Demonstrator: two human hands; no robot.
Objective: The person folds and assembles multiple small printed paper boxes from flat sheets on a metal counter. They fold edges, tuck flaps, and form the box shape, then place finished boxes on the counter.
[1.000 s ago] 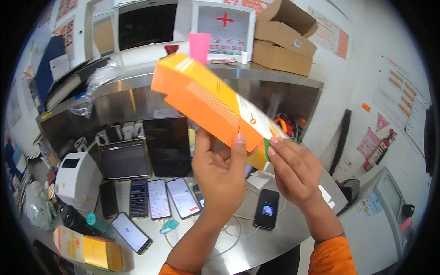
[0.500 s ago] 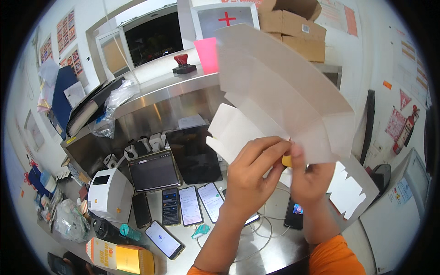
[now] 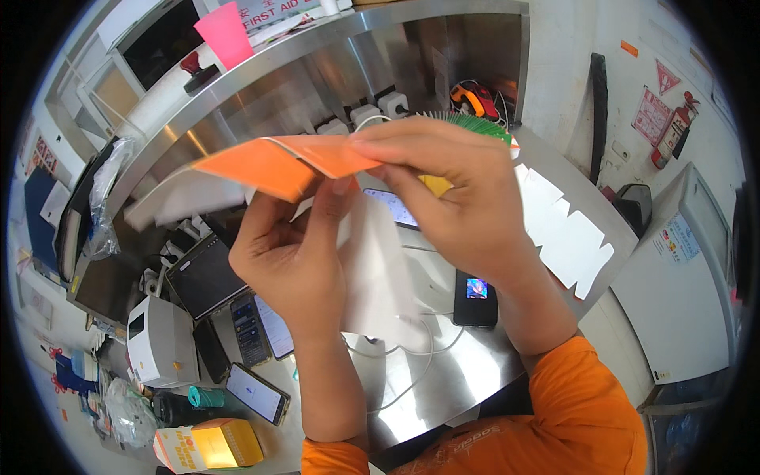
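Both hands hold a folding carton blank (image 3: 269,162) up over the steel counter. Its outer face is orange, and its white inner side shows at the left end and in a panel hanging below the hands. My left hand (image 3: 289,249) pinches the lower edge between thumb and curled fingers. At the orange end, my right hand (image 3: 459,186) grips with thumb and fingertips, close to the left thumb. Something yellow (image 3: 435,185) shows by the right palm; its kind I cannot make out. The blank's left end is smeared by motion.
Flat white cut-out card sheets (image 3: 566,229) lie at the right of the counter (image 3: 475,364). A phone (image 3: 475,299) and cables lie below my hands. More phones (image 3: 257,392), a tablet (image 3: 204,277), a white label printer (image 3: 161,340) and a yellow carton (image 3: 226,445) stand left.
The carton blank has turned over, from its pale inner side to its orange face, and swung left. My hands have risen in the picture, and the view has tilted down.
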